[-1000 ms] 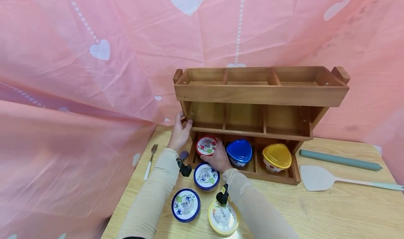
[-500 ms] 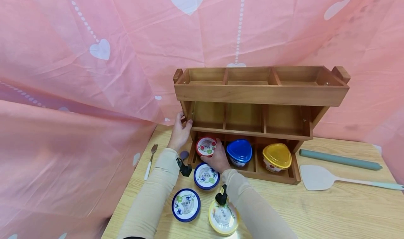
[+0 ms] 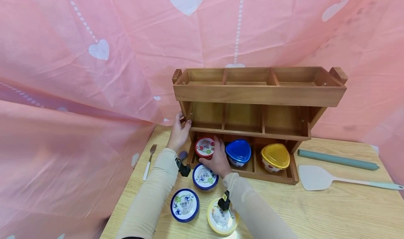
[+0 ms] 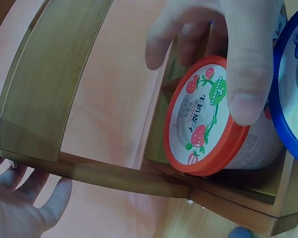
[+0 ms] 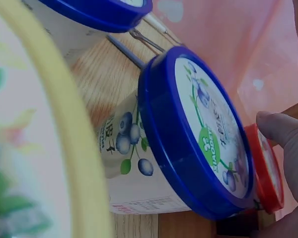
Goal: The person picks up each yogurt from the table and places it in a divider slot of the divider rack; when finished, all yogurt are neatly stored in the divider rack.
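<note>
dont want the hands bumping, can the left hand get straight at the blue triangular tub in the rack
Probably not: the left hand is at the left end of the wooden rack, and the right hand, by the red-rimmed tub, lies between it and the blue triangular tub.

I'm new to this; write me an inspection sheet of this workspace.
Surface: light wooden table
Job's things: red-lidded tub, blue-lidded bowl, yellow-lidded bowl in wooden rack, lowest tier; two blue-lidded tubs, one yellow-lidded tub on table
Clutter: fork, spatula, green rod
Grip: left hand holds the rack's left side; right hand beside the red-lidded tub, contact unclear
Cables: nothing seen
Surroundings: pink cloth with white hearts
</note>
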### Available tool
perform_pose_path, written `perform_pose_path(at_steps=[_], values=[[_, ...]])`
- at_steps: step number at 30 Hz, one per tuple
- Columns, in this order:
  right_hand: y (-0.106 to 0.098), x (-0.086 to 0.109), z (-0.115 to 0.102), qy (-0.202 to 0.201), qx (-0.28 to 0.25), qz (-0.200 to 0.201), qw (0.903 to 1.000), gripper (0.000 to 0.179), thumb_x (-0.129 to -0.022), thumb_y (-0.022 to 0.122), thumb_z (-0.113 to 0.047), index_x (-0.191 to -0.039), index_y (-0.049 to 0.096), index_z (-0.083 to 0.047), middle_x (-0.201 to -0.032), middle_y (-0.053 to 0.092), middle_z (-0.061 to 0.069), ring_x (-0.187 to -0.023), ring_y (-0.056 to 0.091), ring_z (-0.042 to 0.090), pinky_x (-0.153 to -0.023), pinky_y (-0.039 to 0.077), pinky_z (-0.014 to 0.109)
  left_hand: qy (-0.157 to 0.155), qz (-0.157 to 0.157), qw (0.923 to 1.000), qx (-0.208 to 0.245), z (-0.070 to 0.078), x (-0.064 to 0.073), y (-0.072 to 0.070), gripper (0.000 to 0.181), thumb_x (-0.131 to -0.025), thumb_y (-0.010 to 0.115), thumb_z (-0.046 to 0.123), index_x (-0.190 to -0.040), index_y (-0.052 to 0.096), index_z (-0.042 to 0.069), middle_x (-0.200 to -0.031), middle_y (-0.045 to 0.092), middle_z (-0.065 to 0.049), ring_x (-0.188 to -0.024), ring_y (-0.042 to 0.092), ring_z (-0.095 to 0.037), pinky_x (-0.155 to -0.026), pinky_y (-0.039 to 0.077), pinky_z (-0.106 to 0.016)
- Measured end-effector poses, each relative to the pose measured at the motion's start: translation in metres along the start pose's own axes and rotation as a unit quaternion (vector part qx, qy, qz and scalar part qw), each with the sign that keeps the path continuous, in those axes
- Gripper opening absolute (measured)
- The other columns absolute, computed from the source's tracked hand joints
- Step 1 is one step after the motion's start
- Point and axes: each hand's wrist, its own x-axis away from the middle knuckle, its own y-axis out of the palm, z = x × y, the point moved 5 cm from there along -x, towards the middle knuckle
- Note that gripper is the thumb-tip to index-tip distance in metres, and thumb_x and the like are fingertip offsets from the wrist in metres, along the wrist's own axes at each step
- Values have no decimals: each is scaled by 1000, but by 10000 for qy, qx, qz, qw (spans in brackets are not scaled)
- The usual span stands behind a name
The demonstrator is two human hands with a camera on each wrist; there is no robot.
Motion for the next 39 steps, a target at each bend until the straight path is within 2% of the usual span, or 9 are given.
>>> perform_pose_path(at_steps=[9,15,21,32,39], values=[[-8,25,-11,-399,60,-318,9987,106,-78,84,-26,-157,14,-15,-160,22,16,-144,32,38,-112,38,54,-123,-9,9999,6,-3,1,-2,49,-104,49,20,-149,31,16,-153,36,-11,-140,41,-31,-113,40,-44],[-21,44,-15,-393,-49,-502,9980,106,-78,85,-28,-158,16,-20,-162,24,11,-146,30,37,-109,41,56,-166,-26,9999,32,-4,1,-1,49,-104,49,19,-149,30,17,-154,35,-10,-140,40,-32,-113,40,-45],[-36,59,-11,-395,43,-691,9968,102,-79,84,-30,-157,19,-21,-162,25,10,-147,28,37,-112,36,58,-103,-19,9999,17,-4,0,-1,47,-104,49,18,-148,31,15,-153,35,-12,-139,41,-33,-112,41,-45],[-42,67,-7,-422,126,-933,9947,101,-79,83,-32,-157,20,-21,-162,24,12,-148,25,39,-112,34,61,-172,-13,9998,-34,-4,1,-1,50,-104,49,20,-149,29,16,-155,34,-10,-141,39,-31,-113,40,-44],[-42,73,1,-383,91,-1062,9936,103,-77,85,-31,-157,21,-21,-160,29,12,-145,32,39,-111,38,59,-141,-41,9999,-28,-3,-1,1,49,-104,48,21,-149,29,16,-155,34,-11,-141,39,-32,-113,40,-45]])
